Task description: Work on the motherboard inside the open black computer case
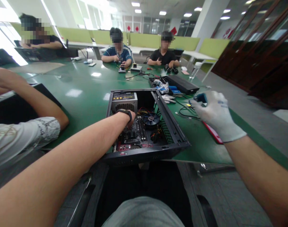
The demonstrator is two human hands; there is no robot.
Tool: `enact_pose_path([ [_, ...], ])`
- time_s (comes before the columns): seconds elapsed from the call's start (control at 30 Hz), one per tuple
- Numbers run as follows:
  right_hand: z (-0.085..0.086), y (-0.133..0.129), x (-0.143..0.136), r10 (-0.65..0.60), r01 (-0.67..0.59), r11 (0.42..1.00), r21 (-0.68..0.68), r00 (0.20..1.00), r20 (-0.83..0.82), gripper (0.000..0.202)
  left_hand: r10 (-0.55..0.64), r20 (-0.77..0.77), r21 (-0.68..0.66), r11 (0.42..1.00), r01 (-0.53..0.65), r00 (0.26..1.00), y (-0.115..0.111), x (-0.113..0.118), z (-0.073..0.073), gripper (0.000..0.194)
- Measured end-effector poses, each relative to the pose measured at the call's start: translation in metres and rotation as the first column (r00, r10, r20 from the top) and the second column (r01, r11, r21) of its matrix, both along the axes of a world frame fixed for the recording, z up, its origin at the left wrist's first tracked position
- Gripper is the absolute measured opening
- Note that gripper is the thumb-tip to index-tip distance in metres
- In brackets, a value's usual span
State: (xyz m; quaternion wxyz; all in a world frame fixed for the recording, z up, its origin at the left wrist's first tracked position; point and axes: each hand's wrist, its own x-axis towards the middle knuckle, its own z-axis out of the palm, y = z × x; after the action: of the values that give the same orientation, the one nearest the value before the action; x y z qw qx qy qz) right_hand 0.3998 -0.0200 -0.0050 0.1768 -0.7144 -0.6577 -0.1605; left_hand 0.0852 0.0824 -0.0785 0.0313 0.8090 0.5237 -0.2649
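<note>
An open black computer case (148,154) lies on the green table in front of me. Inside it are a power supply (125,101), a motherboard (141,134) and a round black CPU fan (151,119). My left hand (131,119), bare and with a black band at the wrist, reaches down into the case beside the power supply; its fingers are mostly hidden. To the right of the case, my right hand (213,108) is raised in a white glove. Its fingers curl around a dark blue object (201,98) whose kind I cannot make out.
Behind the case, a black tray (155,83) holds gloves and blue items, near a long black box (181,84). Cables (185,112) and a red-edged flat object (212,132) lie at right. A co-worker's arm (28,91) is close at left; several people sit around the table.
</note>
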Motion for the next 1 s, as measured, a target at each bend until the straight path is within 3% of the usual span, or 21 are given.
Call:
enact_pose_path([
  [0.1, 0.009, -0.032, -0.058, 0.262, -0.256, 0.961, 0.108, 0.964, -0.044, 0.050, -0.003, 0.000, -0.005, 1.000, 0.003, 1.000, 0.001, 0.000, 0.000, 0.062],
  [0.23, 0.003, -0.065, -0.115, 0.597, -0.601, 0.799, -0.022, 0.798, -0.084, 0.044, -0.029, -0.041, -0.018, 0.999, 0.029, 0.999, 0.001, 0.001, 0.002, 0.065],
  [0.37, -0.011, -0.075, -0.138, 0.730, -0.742, 0.640, -0.198, 0.668, -0.143, 0.052, -0.034, -0.077, -0.023, 0.999, 0.033, 0.996, 0.001, 0.003, 0.004, 0.068],
  [0.5, -0.016, -0.078, -0.142, 0.756, -0.769, 0.542, -0.339, 0.622, -0.203, 0.062, -0.038, -0.081, -0.053, 0.998, 0.034, 0.996, 0.001, 0.003, 0.005, 0.061],
  [0.6, -0.018, -0.082, -0.142, 0.747, -0.751, 0.544, -0.374, 0.636, -0.193, 0.064, -0.018, -0.057, -0.060, 0.998, 0.014, 0.998, 0.002, 0.004, 0.006, 0.061],
  [0.83, -0.023, -0.085, -0.146, 0.662, -0.661, 0.646, -0.382, 0.734, -0.153, 0.055, -0.042, -0.063, -0.064, 0.997, 0.038, 0.997, 0.001, 0.004, 0.005, 0.058],
  [1.0, -0.023, -0.085, -0.145, 0.664, -0.673, 0.634, -0.381, 0.727, -0.178, 0.046, -0.020, -0.005, -0.013, 1.000, 0.020, 1.000, -0.003, 0.002, 0.005, 0.053],
])
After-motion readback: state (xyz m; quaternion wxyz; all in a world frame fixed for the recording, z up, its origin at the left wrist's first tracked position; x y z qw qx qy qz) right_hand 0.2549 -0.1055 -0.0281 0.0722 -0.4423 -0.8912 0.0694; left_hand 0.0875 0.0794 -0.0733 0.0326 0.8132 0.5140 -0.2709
